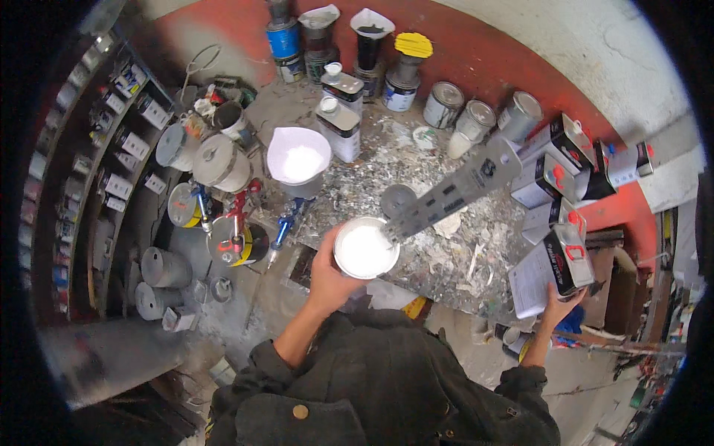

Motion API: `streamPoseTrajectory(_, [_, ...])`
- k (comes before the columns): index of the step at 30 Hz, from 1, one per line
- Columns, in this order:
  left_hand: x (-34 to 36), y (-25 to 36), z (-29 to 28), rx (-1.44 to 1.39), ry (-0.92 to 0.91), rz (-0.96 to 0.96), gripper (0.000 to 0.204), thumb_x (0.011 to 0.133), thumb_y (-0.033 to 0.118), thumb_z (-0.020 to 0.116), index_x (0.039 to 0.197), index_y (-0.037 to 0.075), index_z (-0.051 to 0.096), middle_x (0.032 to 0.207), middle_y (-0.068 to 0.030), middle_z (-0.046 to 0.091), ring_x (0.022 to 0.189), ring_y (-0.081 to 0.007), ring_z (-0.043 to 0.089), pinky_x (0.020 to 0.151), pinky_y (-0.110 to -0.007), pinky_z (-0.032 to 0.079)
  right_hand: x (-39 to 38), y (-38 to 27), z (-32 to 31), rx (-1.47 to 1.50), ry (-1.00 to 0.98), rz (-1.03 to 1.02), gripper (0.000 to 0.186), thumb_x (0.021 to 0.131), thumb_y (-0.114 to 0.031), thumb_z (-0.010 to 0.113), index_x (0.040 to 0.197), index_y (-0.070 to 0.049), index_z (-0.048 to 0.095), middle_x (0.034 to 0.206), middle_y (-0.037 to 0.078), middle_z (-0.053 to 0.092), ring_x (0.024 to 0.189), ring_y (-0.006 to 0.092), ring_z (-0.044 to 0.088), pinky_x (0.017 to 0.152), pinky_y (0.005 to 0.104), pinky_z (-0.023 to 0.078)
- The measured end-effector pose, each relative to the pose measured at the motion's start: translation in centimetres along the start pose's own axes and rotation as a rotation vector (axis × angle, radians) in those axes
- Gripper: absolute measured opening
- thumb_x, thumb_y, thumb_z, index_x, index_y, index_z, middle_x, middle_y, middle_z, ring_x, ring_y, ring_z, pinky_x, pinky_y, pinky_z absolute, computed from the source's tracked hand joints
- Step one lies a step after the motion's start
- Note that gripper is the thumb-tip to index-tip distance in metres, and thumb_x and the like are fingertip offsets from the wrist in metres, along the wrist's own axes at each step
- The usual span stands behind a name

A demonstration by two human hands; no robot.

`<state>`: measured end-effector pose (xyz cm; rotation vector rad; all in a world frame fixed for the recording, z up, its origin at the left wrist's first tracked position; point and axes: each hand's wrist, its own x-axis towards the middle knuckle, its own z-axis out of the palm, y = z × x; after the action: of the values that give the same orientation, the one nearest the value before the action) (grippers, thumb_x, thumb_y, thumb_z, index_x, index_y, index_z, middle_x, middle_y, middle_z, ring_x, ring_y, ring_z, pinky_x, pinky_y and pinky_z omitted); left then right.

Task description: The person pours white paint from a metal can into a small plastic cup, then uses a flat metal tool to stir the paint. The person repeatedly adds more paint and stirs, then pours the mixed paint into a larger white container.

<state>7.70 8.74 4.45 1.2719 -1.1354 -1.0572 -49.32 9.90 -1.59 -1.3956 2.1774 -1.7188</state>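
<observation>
My left hand [328, 278] is wrapped round a cup [394, 262] of white paint [366, 250] above the front of the workbench. A long grey flat mixing stick [457, 195], with slots along it, stands tilted in the cup and leans to the right. Its lower end is hidden in the paint. At the right, my right hand [559, 306] grips the lower end of a rectangular metal can [552, 267] with a white and black label and a red handle. The can is tilted. Further rectangular cans [541, 181] stand just behind it.
Dried paint covers the workbench [476, 245]. A paper-lined pot [306, 184] holding white stands left of the cup, with spray guns [282, 230] nearby. Round tins [444, 104] line the back wall. Shelves [104, 171] curve along the left. A cardboard box [621, 286] sits at the right.
</observation>
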Motion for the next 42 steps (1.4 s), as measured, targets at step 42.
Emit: streamPoseTrajectory(42, [-0.3,-5.2,-7.9,-0.114,-0.022,0.049,0.079,0.065,0.005,0.090,0.136,0.003,0.056,0.132,-0.0124,0.064,0.123,-0.0236,0.061,0.107,-0.038,0.047,-1.2,-44.1,29.7,-0.348,-0.825,-1.304,0.110,0.045,-0.015,0.091,0.148,-0.022,0.052,0.140,0.017,0.050,0.128,0.0401,0.050,0.108,0.0517,0.041])
